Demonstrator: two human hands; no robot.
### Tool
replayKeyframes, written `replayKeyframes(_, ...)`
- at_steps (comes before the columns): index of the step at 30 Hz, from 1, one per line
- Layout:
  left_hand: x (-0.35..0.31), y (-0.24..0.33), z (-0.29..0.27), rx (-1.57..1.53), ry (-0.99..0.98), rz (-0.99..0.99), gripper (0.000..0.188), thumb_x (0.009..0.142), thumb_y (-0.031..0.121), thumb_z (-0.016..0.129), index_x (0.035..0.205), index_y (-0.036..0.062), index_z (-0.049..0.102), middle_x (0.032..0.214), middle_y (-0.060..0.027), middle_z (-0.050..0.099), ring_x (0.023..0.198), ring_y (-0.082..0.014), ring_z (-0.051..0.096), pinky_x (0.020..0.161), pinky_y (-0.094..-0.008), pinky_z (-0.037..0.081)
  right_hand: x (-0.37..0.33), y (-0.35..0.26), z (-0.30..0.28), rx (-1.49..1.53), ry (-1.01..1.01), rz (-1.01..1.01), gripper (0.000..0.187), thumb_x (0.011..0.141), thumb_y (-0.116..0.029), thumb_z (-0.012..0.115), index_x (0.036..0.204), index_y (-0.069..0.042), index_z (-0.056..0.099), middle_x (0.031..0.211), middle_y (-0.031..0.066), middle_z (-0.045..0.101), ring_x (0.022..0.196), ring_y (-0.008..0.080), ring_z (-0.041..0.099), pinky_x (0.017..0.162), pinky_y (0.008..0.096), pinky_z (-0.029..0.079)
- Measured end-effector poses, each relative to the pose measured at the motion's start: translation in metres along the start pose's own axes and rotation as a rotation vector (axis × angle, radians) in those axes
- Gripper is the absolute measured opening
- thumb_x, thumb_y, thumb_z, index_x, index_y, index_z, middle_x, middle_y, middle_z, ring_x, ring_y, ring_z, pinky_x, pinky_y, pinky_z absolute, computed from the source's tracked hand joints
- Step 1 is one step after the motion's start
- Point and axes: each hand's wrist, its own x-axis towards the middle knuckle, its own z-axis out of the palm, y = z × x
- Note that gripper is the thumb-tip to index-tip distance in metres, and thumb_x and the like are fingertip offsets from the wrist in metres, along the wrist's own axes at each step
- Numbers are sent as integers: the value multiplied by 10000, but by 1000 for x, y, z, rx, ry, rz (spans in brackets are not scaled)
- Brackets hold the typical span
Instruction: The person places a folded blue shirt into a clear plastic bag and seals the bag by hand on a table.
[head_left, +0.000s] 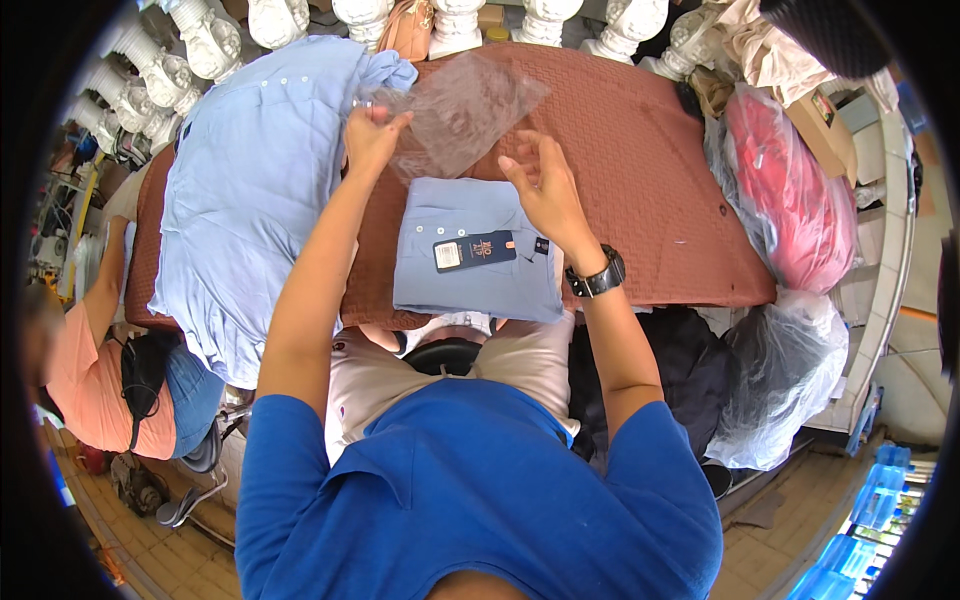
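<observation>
Now, the left hand [372,135] has the clear bag [465,115] pinched at its left edge, thumb against fingers, which seems to hold the film up beyond the shirt [478,284]. Over on the other side, the right hand [548,195] hovers by the shirt's far right corner, fingers loosely parted and gripping nothing (whether a fingertip brushes the bag, I can't tell). The shirt lies squarely in front of the person, between both forearms, probably for easy reach, its tag [475,250] uppermost. And the textures: crinkled, glossy, see-through film; soft pale-blue cloth folded into a neat block; a stiff dark tag; a rumpled blue pile [265,190] at left; a brown, woven-looking cover [640,190] beneath.
</observation>
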Motion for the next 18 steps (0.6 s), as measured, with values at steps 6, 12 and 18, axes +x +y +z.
replayKeyframes(6, 22, 94, -43, 11, -116, 568, 364, 835, -141, 617, 1164, -4, 545, 1228, -119, 603, 933, -238, 713, 765, -326, 568, 49, -17, -2, -58, 7, -167, 536, 930, -254, 735, 1342, 11, 517, 1196, 200, 573, 940, 284, 644, 828, 380, 544)
replayKeyframes(12, 10, 162, -97, 263, -293, 912, 488, 840, -190, 536, 1258, 60, 555, 1206, -87, 621, 951, -211, 692, 814, -354, 545, 92, -49, -2, -35, 65, -299, 600, 878, -199, 783, 1373, -15, 498, 1225, 191, 555, 995, 279, 638, 819, 391, 556)
replayKeyframes(18, -8, 198, -116, 497, -334, 1171, 472, 856, -137, 574, 1278, 75, 577, 1249, -79, 628, 930, -220, 679, 824, -354, 535, 155, -117, -7, 18, 40, -427, 489, 906, -183, 765, 1310, -7, 554, 1134, 157, 629, 928, 229, 676, 776, 348, 572)
